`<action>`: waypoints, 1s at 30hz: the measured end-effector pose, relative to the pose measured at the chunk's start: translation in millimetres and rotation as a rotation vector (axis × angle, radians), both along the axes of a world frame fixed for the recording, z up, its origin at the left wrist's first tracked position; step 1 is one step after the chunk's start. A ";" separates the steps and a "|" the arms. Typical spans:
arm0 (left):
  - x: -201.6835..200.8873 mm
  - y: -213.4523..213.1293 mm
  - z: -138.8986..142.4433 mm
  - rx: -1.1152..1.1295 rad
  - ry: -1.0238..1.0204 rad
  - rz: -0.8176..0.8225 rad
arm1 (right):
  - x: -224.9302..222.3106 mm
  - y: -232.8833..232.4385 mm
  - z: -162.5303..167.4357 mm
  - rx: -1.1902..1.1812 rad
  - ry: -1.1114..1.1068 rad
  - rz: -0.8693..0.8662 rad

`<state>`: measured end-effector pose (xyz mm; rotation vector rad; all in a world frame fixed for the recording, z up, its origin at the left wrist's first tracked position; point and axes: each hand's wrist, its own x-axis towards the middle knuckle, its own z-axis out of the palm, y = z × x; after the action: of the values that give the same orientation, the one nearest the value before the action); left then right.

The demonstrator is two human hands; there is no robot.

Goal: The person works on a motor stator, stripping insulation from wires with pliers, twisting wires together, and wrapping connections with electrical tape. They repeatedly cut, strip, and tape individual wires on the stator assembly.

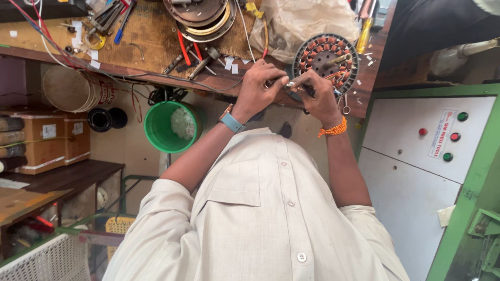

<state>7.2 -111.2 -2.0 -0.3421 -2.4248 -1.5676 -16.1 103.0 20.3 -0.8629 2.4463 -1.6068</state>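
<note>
Head cam, both hands, left hand (259, 88), right hand (319, 96), pinching small metal tool (289, 84), tip hidden, stator (326, 56) behind.

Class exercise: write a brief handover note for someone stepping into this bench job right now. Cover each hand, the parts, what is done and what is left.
Left hand and right hand: together at the bench edge, pinching a thin metal tool; exact grip unclear.
Stator: on the bench, just beyond the hands, copper coils showing, wires trailing toward them.
Done: coils look wound.
Left: probably the wire ends; cannot tell more.
</note>
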 end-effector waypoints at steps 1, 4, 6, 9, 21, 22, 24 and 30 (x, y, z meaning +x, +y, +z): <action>-0.2 2.7 -9.2 0.000 -0.066 0.021 | 0.1 -0.4 -0.4 -0.016 0.008 0.011; -3.0 12.2 -33.9 0.882 -0.801 -0.267 | -1.6 0.4 -3.8 -0.057 -0.003 0.035; 1.4 13.8 -40.6 1.106 -0.833 -0.381 | -3.5 2.6 -7.3 -0.077 -0.013 0.053; 17.0 5.5 -30.3 1.415 -0.831 -0.434 | -4.1 8.2 -12.8 -0.171 -0.129 0.062; 3.2 5.4 26.2 0.056 0.186 -0.135 | -6.6 18.4 -14.0 -0.226 -0.314 -0.030; 1.9 6.0 23.4 0.070 0.207 -0.129 | -6.5 18.4 -13.7 -0.205 -0.298 -0.022; 0.8 5.6 18.3 0.078 0.188 -0.099 | -6.2 16.9 -13.8 -0.200 -0.301 -0.010; 3.1 8.1 20.4 0.010 0.195 -0.039 | -4.3 8.6 -9.3 -0.205 -0.288 -0.027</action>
<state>10.3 -103.1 18.4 -0.5174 -2.2743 -1.4858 -20.3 111.6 10.9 -0.5730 2.1355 -1.8679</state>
